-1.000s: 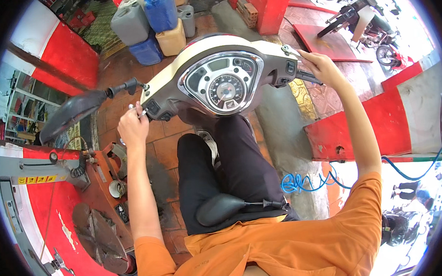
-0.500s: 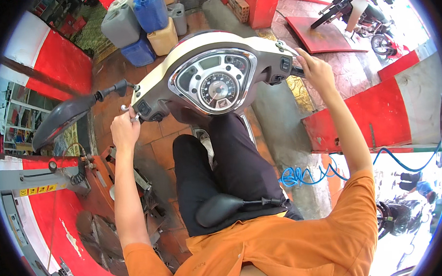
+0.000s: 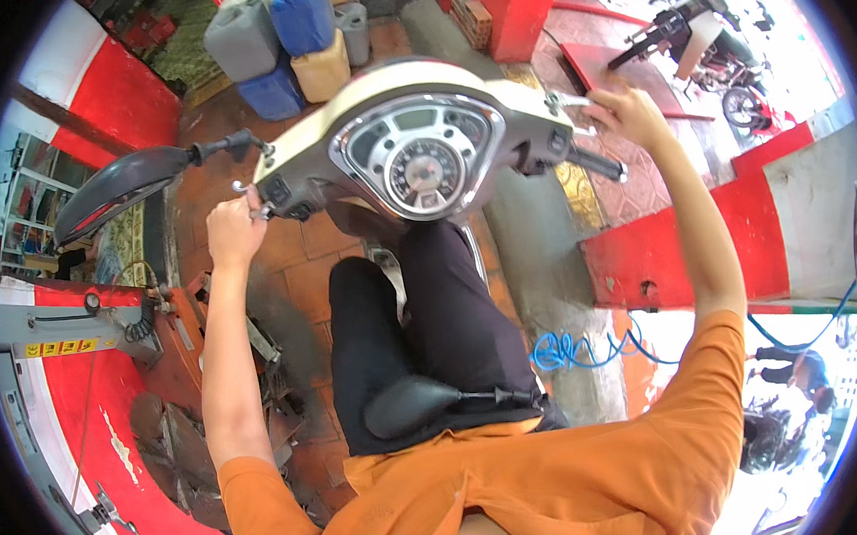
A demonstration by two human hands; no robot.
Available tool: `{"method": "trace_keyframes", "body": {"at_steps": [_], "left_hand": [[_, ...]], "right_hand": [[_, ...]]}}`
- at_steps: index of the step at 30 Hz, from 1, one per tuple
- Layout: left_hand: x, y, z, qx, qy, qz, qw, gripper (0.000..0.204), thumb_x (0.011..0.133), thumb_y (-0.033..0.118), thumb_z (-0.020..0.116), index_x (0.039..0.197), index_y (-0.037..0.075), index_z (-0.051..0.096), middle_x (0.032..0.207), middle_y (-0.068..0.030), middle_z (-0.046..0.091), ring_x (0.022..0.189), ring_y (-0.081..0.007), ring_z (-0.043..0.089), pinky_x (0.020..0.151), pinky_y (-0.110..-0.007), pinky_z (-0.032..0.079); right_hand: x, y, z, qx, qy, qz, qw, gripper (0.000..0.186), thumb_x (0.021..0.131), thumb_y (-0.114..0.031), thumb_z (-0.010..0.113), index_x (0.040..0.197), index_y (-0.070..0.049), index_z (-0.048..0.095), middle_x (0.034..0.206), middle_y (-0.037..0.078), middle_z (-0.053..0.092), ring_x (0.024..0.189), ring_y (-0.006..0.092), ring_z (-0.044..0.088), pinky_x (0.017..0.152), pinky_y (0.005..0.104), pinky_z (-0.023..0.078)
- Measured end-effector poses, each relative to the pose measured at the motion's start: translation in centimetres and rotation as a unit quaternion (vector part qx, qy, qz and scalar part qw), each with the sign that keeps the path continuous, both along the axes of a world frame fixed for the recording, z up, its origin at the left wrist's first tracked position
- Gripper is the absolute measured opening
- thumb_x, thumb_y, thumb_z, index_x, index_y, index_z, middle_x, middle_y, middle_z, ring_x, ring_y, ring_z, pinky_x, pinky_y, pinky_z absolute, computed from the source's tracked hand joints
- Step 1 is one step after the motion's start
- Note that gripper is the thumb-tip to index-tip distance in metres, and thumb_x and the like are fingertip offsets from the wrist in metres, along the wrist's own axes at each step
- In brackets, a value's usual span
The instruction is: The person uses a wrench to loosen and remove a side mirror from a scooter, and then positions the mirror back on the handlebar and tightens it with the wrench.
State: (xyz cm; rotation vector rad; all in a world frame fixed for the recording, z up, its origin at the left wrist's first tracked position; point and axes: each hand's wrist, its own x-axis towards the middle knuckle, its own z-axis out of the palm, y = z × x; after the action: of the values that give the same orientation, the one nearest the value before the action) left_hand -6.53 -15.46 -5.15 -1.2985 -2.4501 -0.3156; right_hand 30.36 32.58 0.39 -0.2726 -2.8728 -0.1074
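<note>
My left hand [image 3: 236, 230] is folding in a near-fist over the left end of the brown plastic handlebar [image 3: 325, 192], its fingers hiding the part being held. My right hand [image 3: 627, 115] is bending half open, its fingers sitting at the slim silver metal lever [image 3: 568, 101]; whether they are holding it, I cannot tell. The black rubber right grip [image 3: 600, 163] is projecting uncovered beside that palm. The cream-and-brown scooter [image 3: 383, 92] is standing in front of me, carrying between my hands a chrome-rimmed instrument panel [image 3: 424, 167], the landmark here. Left of the panel, a black teardrop-shaped mounted mirror [image 3: 124, 185] is jutting outward. Nearer me than the panel, a second black mirror with a thin stem [image 3: 411, 405] is lying across my dark-trousered lap. Right of and nearer than the panel, a coiled blue hose [image 3: 576, 351] is trailing. Beyond the panel, grey, blue and beige plastic jugs [image 3: 303, 22] are standing stacked leftward, and a dark motorcycle [image 3: 725, 49] is standing rightward.
</note>
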Motion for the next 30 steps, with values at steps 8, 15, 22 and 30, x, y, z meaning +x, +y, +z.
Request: {"method": "trace_keyframes", "body": {"at_steps": [8, 15, 22, 30], "left_hand": [[-1.3, 0.8, 0.4, -0.003, -0.017, 0.007, 1.000, 0.037, 0.096, 0.023, 0.049, 0.068, 0.004, 0.064, 0.069, -0.0201, 0.065, 0.067, -0.0420, 0.063, 0.064, -0.052, 0.049], [-0.6, 0.9, 0.2, 0.001, -0.023, 0.030, 0.999, 0.038, 0.096, 0.026, 0.049, 0.069, 0.004, 0.065, 0.070, -0.0209, 0.064, 0.069, -0.0430, 0.062, 0.064, -0.053, 0.048], [0.1, 0.9, 0.5, 0.019, -0.018, 0.052, 0.998, 0.045, 0.097, 0.032, 0.046, 0.069, 0.004, 0.066, 0.070, -0.0205, 0.065, 0.068, -0.0427, 0.063, 0.065, -0.054, 0.049], [0.0, 0.9, 0.3, 0.036, -0.009, 0.060, 0.998, 0.051, 0.098, 0.035, 0.045, 0.064, 0.004, 0.067, 0.065, -0.0206, 0.064, 0.062, -0.0408, 0.064, 0.061, -0.052, 0.050]], "right_hand": [[1.0, -0.8, -3.2, 0.004, 0.015, -0.031, 0.999, 0.032, 0.093, -0.035, 0.061, 0.082, -0.006, 0.053, 0.063, 0.018, 0.058, 0.064, 0.0396, 0.060, 0.057, 0.0493, 0.044], [-0.4, -4.5, -5.0, -0.222, 0.218, -0.221, 0.924, 0.036, 0.091, -0.031, 0.066, 0.074, 0.001, 0.061, 0.057, 0.012, 0.051, 0.050, 0.0234, 0.042, 0.051, 0.0348, 0.038], [-6.2, -6.5, -0.6, -0.268, 0.156, -0.191, 0.931, 0.041, 0.081, -0.039, 0.074, 0.087, 0.002, 0.071, 0.071, 0.018, 0.065, 0.064, 0.0257, 0.063, 0.065, 0.0374, 0.048], [-7.1, -6.5, 1.1, -0.110, 0.023, -0.254, 0.961, 0.048, 0.080, -0.045, 0.071, 0.081, 0.003, 0.069, 0.077, 0.023, 0.067, 0.078, 0.0382, 0.067, 0.075, 0.0458, 0.052]]}}
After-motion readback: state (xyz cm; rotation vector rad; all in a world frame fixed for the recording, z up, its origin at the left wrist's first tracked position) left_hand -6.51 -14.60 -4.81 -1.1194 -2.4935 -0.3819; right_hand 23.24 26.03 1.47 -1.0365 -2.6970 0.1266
